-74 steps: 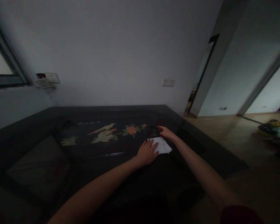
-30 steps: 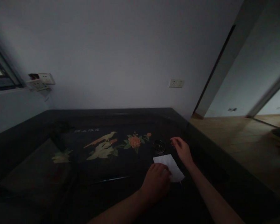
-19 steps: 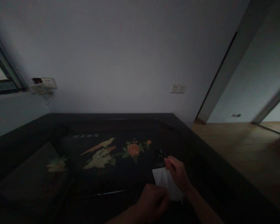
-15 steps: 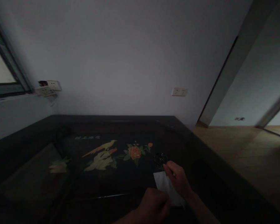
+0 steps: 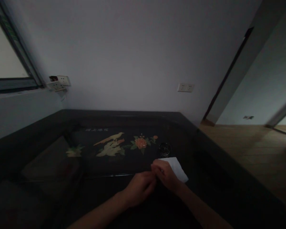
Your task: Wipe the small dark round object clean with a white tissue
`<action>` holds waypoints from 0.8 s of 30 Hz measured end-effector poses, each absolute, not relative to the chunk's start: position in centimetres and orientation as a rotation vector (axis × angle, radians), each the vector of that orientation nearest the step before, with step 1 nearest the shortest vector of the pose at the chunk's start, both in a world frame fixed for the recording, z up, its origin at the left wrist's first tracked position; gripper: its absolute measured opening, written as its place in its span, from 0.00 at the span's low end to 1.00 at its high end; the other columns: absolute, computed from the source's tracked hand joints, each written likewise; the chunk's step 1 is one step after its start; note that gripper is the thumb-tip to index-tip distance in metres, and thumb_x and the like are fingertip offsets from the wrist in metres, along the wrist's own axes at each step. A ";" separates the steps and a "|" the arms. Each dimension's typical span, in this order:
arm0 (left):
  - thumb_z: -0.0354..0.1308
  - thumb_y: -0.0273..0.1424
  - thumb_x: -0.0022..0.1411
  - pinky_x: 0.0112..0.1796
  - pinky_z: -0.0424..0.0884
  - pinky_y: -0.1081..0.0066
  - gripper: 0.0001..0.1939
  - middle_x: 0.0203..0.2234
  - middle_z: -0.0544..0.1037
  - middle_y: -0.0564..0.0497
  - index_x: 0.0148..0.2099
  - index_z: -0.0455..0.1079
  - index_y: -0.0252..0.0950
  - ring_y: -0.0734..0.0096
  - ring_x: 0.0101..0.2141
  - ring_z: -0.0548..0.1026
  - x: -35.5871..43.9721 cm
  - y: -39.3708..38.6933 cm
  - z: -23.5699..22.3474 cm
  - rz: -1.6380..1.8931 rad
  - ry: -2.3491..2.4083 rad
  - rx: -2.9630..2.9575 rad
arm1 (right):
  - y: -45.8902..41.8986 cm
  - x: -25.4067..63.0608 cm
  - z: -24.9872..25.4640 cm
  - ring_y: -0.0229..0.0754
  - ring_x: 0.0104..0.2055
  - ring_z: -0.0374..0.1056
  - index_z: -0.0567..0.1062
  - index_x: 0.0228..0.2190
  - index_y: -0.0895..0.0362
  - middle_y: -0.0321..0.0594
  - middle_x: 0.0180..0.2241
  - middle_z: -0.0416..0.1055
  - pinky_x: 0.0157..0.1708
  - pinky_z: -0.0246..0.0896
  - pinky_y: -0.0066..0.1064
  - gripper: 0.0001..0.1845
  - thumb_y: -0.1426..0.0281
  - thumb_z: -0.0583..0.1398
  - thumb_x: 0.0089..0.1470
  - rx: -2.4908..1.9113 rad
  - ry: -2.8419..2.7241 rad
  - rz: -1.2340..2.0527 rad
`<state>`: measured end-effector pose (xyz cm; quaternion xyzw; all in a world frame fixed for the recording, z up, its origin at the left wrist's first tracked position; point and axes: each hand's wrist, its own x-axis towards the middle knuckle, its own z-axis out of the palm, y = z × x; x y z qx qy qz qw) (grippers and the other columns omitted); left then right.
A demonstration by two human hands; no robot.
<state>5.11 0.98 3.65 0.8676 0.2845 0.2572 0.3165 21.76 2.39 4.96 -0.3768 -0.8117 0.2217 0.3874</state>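
Note:
A white folded tissue (image 5: 177,167) lies on the dark glass table (image 5: 205,149). My right hand (image 5: 165,174) rests on the tissue's left part with its fingers curled down on it. Close beside it on the left, my left hand (image 5: 139,187) has its fingers curled, and the fingertips of both hands meet. A small dark round glass object (image 5: 164,149) sits on the table just beyond the tissue. In the dim light I cannot make out what the left fingers hold.
Under the glass lies a black panel with a painted bird (image 5: 109,144) and an orange flower (image 5: 141,142). Wall sockets (image 5: 186,87) and another socket block (image 5: 58,83) are on the walls. A window (image 5: 7,60) is at left, tiled floor (image 5: 248,146) at right.
My right hand moved from the small glass object back onto the tissue. My left hand slid off the tissue and curled beside the right hand. The camera shifted closer and rightward.

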 end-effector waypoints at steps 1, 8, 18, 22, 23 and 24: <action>0.43 0.28 0.64 0.35 0.64 0.75 0.12 0.29 0.73 0.50 0.32 0.66 0.35 0.73 0.31 0.69 3.9 0.7 3.7 0.652 0.759 2.280 | 1.9 20.9 4.7 0.37 0.25 0.59 0.62 0.20 0.55 0.35 0.21 0.63 0.27 0.50 0.29 0.25 0.55 0.45 0.64 -0.938 -2.124 0.618; 0.44 0.24 0.60 0.32 0.63 0.76 0.12 0.25 0.72 0.53 0.28 0.66 0.34 0.74 0.27 0.69 -0.1 0.8 3.2 0.453 0.943 2.189 | 0.4 17.5 3.3 0.35 0.25 0.61 0.66 0.26 0.56 0.32 0.22 0.64 0.26 0.51 0.26 0.22 0.52 0.50 0.61 -1.071 -2.069 1.029; 0.48 0.24 0.57 0.28 0.59 0.76 0.10 0.21 0.72 0.53 0.25 0.67 0.34 0.76 0.23 0.66 0.0 0.7 2.2 0.280 0.790 2.536 | 0.0 18.0 2.0 0.35 0.22 0.59 0.65 0.21 0.56 0.32 0.18 0.62 0.24 0.51 0.27 0.28 0.47 0.49 0.58 -1.110 -2.076 1.143; 0.49 0.25 0.59 0.26 0.57 0.77 0.11 0.19 0.71 0.53 0.25 0.67 0.34 0.78 0.20 0.65 -0.2 0.8 1.9 0.269 0.768 2.590 | 0.2 18.1 1.8 0.34 0.23 0.59 0.65 0.21 0.57 0.32 0.18 0.63 0.24 0.50 0.27 0.29 0.45 0.52 0.56 -1.083 -2.108 1.154; 0.49 0.26 0.59 0.25 0.57 0.76 0.12 0.19 0.71 0.53 0.25 0.68 0.34 0.78 0.20 0.64 -0.2 0.8 1.8 0.268 0.773 2.607 | 0.2 18.2 1.8 0.35 0.23 0.59 0.65 0.21 0.57 0.32 0.19 0.63 0.24 0.50 0.27 0.29 0.45 0.52 0.56 -1.074 -2.115 1.145; 0.49 0.26 0.59 0.25 0.56 0.76 0.12 0.19 0.71 0.53 0.25 0.68 0.34 0.78 0.19 0.64 -0.2 0.8 1.8 0.270 0.775 2.623 | 0.3 18.1 1.8 0.35 0.24 0.59 0.65 0.22 0.57 0.32 0.19 0.63 0.25 0.50 0.27 0.29 0.45 0.52 0.56 -1.068 -2.123 1.134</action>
